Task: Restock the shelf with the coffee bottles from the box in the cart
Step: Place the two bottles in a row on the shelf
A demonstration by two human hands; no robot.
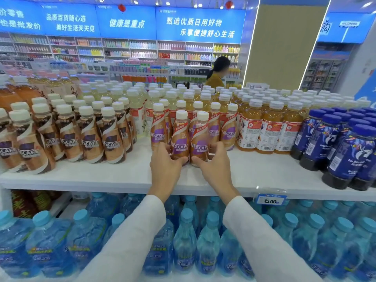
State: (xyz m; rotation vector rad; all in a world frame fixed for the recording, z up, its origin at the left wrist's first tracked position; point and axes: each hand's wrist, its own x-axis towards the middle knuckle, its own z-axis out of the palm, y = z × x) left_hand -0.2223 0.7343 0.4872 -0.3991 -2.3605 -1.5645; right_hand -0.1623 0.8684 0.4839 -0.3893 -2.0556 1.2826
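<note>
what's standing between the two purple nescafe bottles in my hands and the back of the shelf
A row of purple-label Nescafe bottles stands directly behind them, with more drinks further back. So the left front bottle, gripped by the left hand, and the right front bottle, gripped by the right hand, have no visible room to slide back.

Both arms, in white sleeves (142,231), stretched forward side by side, wrists bare beyond the cuffs. The left hand (165,167) curled round the base of the left coffee bottle (179,137), thumb across its front. The right hand (216,169), just beside it, gripped the base of the right coffee bottle (200,139) the same way, the two thumbs pointing toward each other, close but apart
</note>
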